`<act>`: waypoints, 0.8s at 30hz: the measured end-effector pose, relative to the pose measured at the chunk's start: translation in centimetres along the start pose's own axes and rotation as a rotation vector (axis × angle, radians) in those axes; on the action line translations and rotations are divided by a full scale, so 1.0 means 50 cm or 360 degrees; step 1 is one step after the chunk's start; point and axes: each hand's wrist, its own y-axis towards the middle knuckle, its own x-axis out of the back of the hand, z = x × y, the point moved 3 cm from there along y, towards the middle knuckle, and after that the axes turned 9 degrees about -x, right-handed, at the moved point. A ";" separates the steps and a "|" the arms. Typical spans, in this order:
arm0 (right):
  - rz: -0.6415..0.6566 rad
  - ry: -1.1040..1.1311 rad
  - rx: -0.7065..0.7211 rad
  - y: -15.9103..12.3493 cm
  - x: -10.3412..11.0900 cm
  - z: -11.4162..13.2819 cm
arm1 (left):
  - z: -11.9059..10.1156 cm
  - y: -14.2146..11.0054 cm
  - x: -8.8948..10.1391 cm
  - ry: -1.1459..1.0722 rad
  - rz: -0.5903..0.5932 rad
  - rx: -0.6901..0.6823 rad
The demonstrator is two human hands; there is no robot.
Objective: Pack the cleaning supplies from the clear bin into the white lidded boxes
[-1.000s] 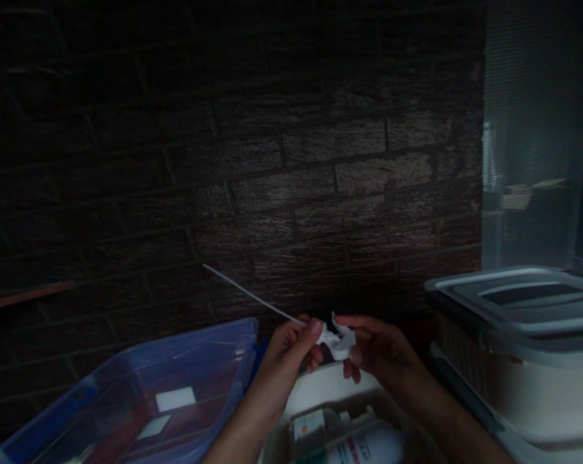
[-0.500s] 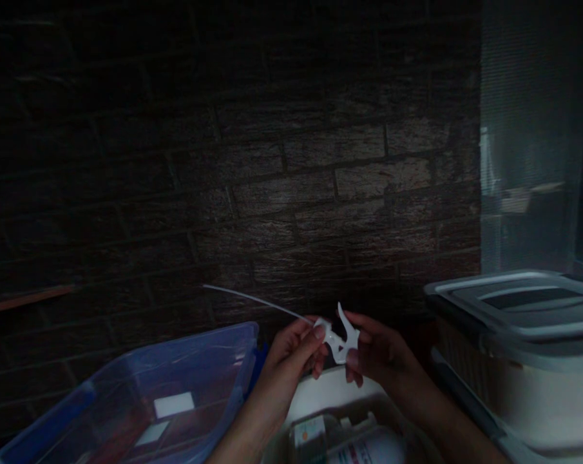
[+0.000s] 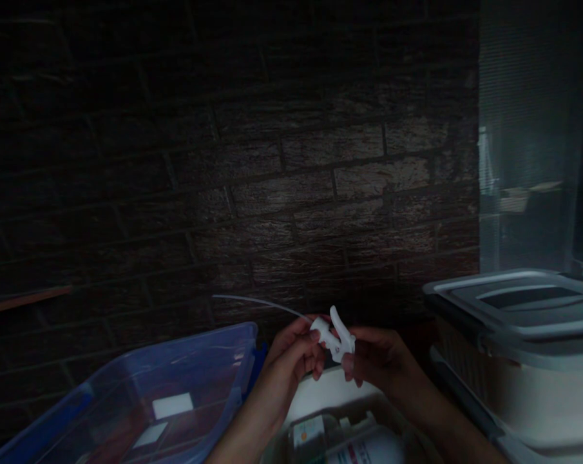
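Item: white spray trigger head (image 3: pixel 334 335) with thin dip tube (image 3: pixel 257 301), pinched between left hand (image 3: pixel 296 345) and right hand (image 3: pixel 373 354), above open bin (image 3: pixel 315 399). Risk: tube may kink or snag on blue tub (image 3: pixel 175 386)

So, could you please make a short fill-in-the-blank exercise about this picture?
1. Both hands hold a white spray ____ head.
2. Its thin tube points toward the ____ side of the picture.
3. The wall behind is made of ____.
4. The clear bin beside the left hand is tinted ____.

Missing words: trigger; left; brick; blue.
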 end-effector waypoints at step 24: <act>-0.0330 -0.0017 -0.0027 0.010 0.028 -0.021 | 0.004 0.006 0.014 0.0336 -0.0171 -0.0148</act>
